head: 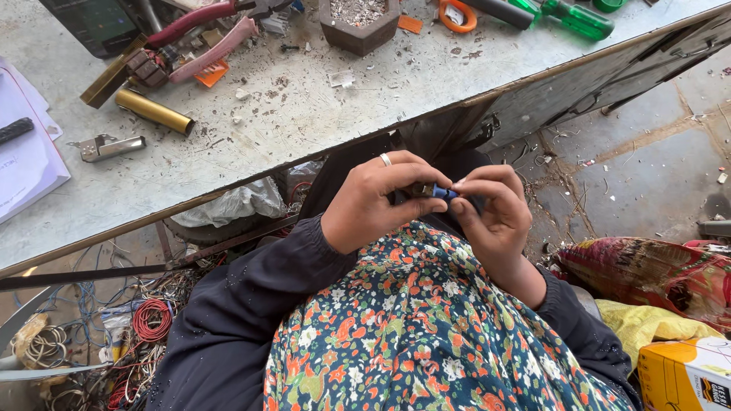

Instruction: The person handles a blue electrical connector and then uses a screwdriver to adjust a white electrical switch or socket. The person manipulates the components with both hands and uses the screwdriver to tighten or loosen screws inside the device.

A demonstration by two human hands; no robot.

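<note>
Both of my hands meet above my lap, just below the workbench edge. My left hand (375, 202), with a ring on one finger, pinches a small metal part (420, 189). My right hand (493, 209) pinches a small blue piece (444, 193) that sits against that part. Most of both pieces is hidden by my fingers. Dark sleeves and floral cloth (426, 327) fill the lower view.
The grey workbench (304, 114) carries red-handled pliers (194, 38), a brass tube (154, 112), a metal clip (106, 147), a small tray of scraps (358, 23), a green screwdriver (575, 17) and papers (27, 152). Coiled wires (152, 320) lie under it; bags (655, 274) and a yellow box (685, 373) sit right.
</note>
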